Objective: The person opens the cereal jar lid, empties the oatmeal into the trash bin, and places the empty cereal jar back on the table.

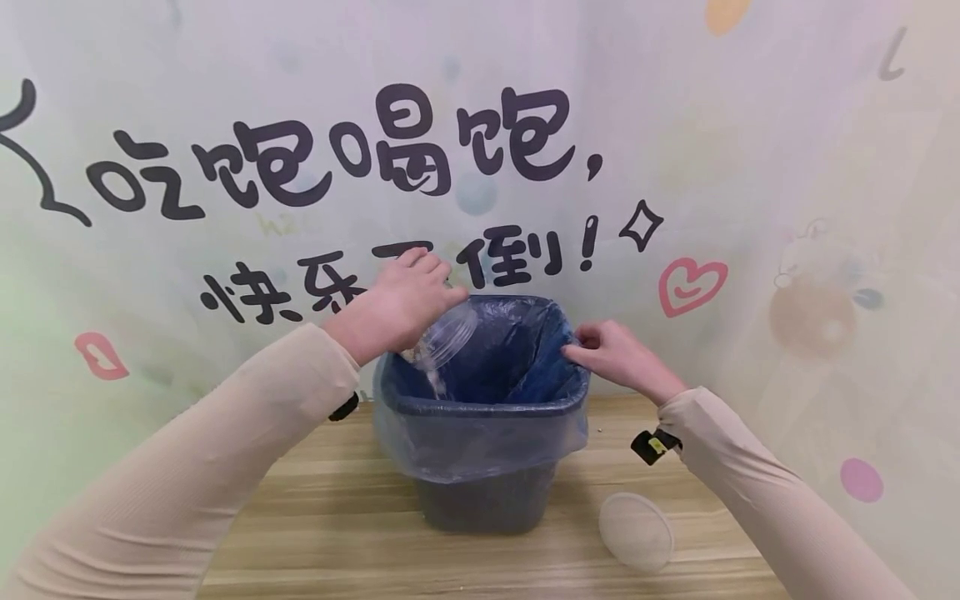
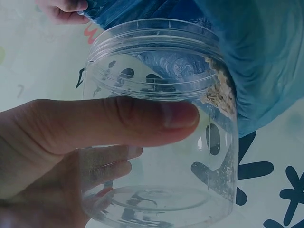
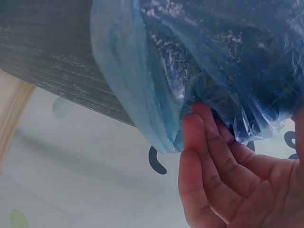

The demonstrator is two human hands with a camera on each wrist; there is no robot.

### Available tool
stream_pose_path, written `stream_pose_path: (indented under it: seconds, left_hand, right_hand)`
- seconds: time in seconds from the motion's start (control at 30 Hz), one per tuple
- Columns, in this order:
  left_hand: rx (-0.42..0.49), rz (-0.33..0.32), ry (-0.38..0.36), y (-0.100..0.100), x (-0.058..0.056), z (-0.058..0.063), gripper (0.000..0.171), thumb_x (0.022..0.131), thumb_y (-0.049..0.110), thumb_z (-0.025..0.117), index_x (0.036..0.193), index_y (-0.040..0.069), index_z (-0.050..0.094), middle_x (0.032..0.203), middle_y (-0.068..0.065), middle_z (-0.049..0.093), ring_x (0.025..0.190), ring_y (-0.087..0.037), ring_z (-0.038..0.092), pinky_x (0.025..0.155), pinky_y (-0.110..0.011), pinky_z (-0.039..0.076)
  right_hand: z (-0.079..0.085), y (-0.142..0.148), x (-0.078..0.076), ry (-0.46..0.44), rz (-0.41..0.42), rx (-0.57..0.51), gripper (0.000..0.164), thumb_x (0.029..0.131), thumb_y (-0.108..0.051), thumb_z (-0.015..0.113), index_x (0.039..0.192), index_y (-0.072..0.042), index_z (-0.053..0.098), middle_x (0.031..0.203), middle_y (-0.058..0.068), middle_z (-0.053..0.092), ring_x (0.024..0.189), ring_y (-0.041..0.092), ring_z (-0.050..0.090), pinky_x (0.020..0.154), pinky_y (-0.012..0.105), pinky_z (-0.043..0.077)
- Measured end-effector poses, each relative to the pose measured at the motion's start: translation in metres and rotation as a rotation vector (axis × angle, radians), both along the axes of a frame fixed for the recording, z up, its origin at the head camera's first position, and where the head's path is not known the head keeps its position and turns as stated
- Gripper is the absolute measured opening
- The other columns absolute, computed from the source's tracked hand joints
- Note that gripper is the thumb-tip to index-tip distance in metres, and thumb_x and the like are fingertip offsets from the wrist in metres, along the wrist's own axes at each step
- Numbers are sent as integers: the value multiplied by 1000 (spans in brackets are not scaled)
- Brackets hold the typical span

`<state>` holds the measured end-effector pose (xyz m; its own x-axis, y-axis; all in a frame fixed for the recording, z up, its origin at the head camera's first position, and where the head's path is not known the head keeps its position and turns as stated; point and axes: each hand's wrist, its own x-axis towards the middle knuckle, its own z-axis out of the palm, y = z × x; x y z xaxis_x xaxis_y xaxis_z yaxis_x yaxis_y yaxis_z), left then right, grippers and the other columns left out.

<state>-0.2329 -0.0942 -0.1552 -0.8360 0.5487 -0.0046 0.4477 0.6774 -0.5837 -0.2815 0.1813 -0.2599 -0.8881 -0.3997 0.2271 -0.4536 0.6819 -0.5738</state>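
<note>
Tilting mouth-down over the dark bin (image 1: 487, 500) at the centre of the frame, a clear plastic jar (image 1: 448, 333) is gripped by the left hand (image 1: 401, 304), thumb and fingers wrapped round its wall. Pale grains (image 2: 219, 92) are seen clinging near its threaded mouth. The blue bin liner (image 1: 525, 350) is pinched at the right rim by the right hand (image 1: 611, 354). A clear round lid (image 1: 636, 530) is laid on the wooden tabletop (image 1: 337, 517), lower right.

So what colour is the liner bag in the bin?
The liner bag is translucent blue, clearest in the right wrist view.
</note>
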Motion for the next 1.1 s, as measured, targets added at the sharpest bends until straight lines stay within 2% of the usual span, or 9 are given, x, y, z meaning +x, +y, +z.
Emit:
stream_pose_path:
  seconds: [0.17, 0.43, 0.77, 0.87, 0.97, 1.1]
  left_hand:
    - [3, -17, 9, -1, 2, -1, 67, 76, 3, 75, 137, 15, 50, 134, -16, 49, 130, -34, 38, 113, -45, 21]
    - [-9, -1, 24, 1, 1, -1, 68, 77, 3, 77, 138, 18, 51, 135, -14, 48, 131, -32, 36, 114, -44, 17]
    - [-52, -27, 82, 5, 4, -2, 72, 74, 11, 81, 138, 19, 51, 136, -14, 48, 130, -31, 38, 114, -43, 19]
    - [-79, -32, 87, 7, 5, -3, 75, 72, 17, 84, 138, 20, 49, 137, -14, 47, 131, -32, 37, 114, -43, 19]
    - [-103, -39, 99, 8, 6, -4, 73, 75, 18, 82, 139, 20, 48, 138, -15, 46, 131, -32, 37, 114, -44, 20]
    - [-100, -39, 114, 9, 8, -6, 67, 80, 12, 77, 140, 20, 48, 138, -14, 46, 131, -32, 37, 114, -43, 20]
  right_hand:
    - [0, 0, 0, -6, -7, -2, 24, 91, -18, 58, 71, -7, 52, 61, -1, 44, 56, 15, 40, 54, 29, 32]
    - [0, 0, 0, 0, -4, -9, 25, 91, -17, 58, 69, -8, 50, 60, -2, 43, 55, 14, 38, 53, 28, 31]
    - [0, -1, 0, 2, -6, -11, 26, 92, -18, 58, 69, -8, 49, 59, -2, 42, 55, 14, 38, 53, 29, 31]
    - [0, -1, 0, 0, -8, -9, 26, 92, -18, 58, 69, -8, 49, 59, -2, 42, 55, 14, 38, 53, 29, 31]
    - [0, 0, 0, -7, -9, -7, 26, 92, -18, 58, 70, -8, 50, 60, -1, 42, 55, 15, 39, 54, 29, 31]
    - [0, 0, 0, -11, -11, -5, 25, 92, -18, 57, 70, -8, 50, 61, -1, 44, 56, 15, 40, 55, 29, 32]
